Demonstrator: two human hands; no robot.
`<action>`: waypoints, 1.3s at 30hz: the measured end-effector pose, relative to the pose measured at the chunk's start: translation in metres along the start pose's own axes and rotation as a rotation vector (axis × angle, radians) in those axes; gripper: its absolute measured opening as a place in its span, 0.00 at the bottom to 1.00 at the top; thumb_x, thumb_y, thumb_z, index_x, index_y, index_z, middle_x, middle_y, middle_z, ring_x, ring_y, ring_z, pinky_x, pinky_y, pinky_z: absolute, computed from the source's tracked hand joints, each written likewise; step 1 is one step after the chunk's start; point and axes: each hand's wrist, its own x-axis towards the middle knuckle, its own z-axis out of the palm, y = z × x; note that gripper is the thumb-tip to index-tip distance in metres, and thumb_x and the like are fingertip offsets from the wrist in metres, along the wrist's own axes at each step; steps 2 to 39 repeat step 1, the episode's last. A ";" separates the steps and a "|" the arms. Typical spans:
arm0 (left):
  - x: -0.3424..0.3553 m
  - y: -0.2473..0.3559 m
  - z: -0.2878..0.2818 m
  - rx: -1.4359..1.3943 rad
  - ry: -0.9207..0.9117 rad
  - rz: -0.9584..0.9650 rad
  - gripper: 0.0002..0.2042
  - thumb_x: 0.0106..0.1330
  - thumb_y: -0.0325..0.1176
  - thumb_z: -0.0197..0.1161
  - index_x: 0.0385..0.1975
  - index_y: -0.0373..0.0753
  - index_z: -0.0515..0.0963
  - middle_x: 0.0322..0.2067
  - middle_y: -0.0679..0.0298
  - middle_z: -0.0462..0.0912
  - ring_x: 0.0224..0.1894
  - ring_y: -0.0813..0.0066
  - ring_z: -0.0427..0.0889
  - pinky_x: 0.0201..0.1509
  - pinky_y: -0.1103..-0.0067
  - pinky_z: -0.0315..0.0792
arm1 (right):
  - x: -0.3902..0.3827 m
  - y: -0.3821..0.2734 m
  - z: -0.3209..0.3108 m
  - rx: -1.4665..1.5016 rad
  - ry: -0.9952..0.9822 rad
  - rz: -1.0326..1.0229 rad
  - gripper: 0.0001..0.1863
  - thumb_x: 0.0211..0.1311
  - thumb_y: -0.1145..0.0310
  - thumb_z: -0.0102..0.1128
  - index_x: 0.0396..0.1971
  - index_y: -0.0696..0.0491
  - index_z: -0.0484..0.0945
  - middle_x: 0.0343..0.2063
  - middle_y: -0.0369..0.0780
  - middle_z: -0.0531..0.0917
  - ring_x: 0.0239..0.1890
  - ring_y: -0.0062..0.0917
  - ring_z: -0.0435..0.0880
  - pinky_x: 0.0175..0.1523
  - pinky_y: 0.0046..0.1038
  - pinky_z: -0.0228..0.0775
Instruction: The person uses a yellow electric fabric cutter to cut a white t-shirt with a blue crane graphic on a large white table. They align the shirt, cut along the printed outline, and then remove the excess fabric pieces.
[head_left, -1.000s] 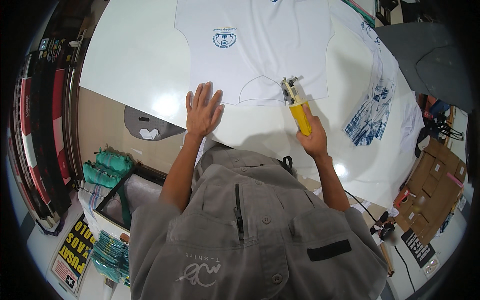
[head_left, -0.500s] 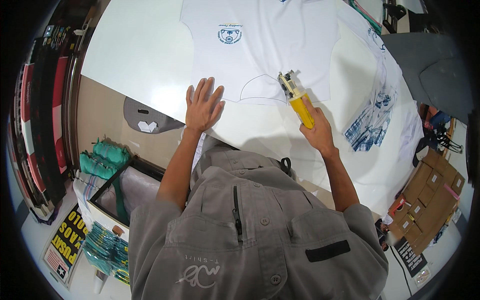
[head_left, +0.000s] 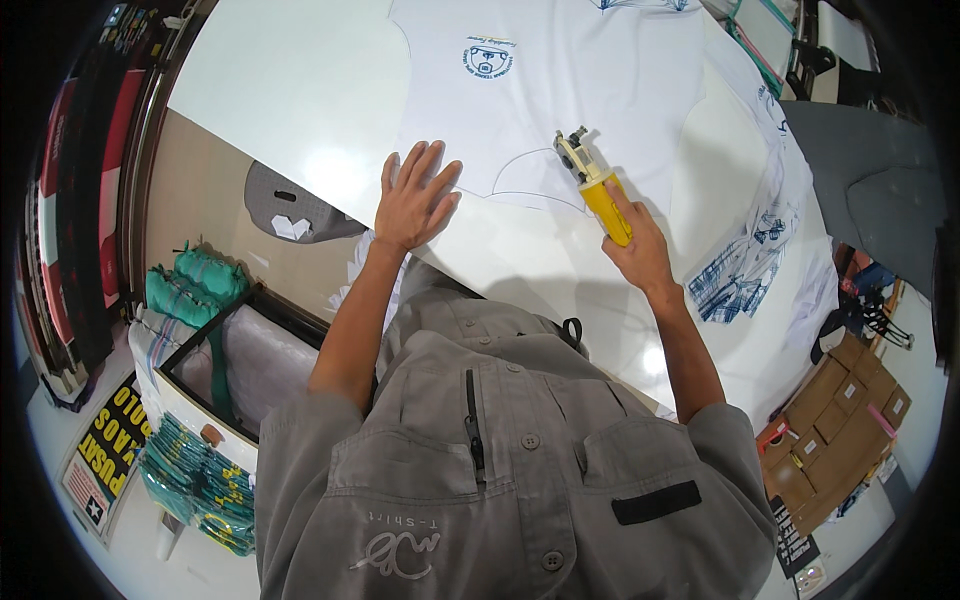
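A white cloth panel (head_left: 540, 100) with a blue printed emblem lies flat on the white table. Near its lower edge runs a thin curved line. My right hand (head_left: 640, 245) grips a yellow handheld electric fabric cutter (head_left: 606, 208), whose pale metal head meets the cloth at the right end of that curve. I cannot tell whether the blade touches the cloth. My left hand (head_left: 414, 200) rests palm down, fingers spread, at the cloth's lower left corner and partly on the table.
The white table (head_left: 290, 110) has an angled left edge. More printed white cloth pieces (head_left: 740, 275) lie along its right side. Below on the left are a grey chair seat (head_left: 285, 205), green bundles (head_left: 205, 280) and an open drawer (head_left: 265, 350). Brown cartons (head_left: 835, 420) stand at lower right.
The whole view has shifted slightly. Against the emblem, the fabric cutter and my left hand now lie a little farther left. My left hand stays flat and my right keeps its grip.
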 end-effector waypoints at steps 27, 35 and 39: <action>-0.001 0.000 -0.001 0.004 -0.017 -0.006 0.25 0.77 0.55 0.56 0.72 0.61 0.72 0.80 0.63 0.58 0.83 0.62 0.52 0.84 0.49 0.41 | 0.002 -0.001 0.000 -0.002 -0.005 -0.005 0.49 0.54 0.72 0.65 0.78 0.27 0.62 0.44 0.45 0.80 0.44 0.47 0.84 0.51 0.42 0.81; -0.001 0.000 -0.001 0.004 -0.017 -0.006 0.25 0.77 0.55 0.56 0.72 0.61 0.72 0.80 0.63 0.58 0.83 0.62 0.52 0.84 0.49 0.41 | 0.002 -0.001 0.000 -0.002 -0.005 -0.005 0.49 0.54 0.72 0.65 0.78 0.27 0.62 0.44 0.45 0.80 0.44 0.47 0.84 0.51 0.42 0.81; -0.001 0.000 -0.001 0.004 -0.017 -0.006 0.25 0.77 0.55 0.56 0.72 0.61 0.72 0.80 0.63 0.58 0.83 0.62 0.52 0.84 0.49 0.41 | 0.002 -0.001 0.000 -0.002 -0.005 -0.005 0.49 0.54 0.72 0.65 0.78 0.27 0.62 0.44 0.45 0.80 0.44 0.47 0.84 0.51 0.42 0.81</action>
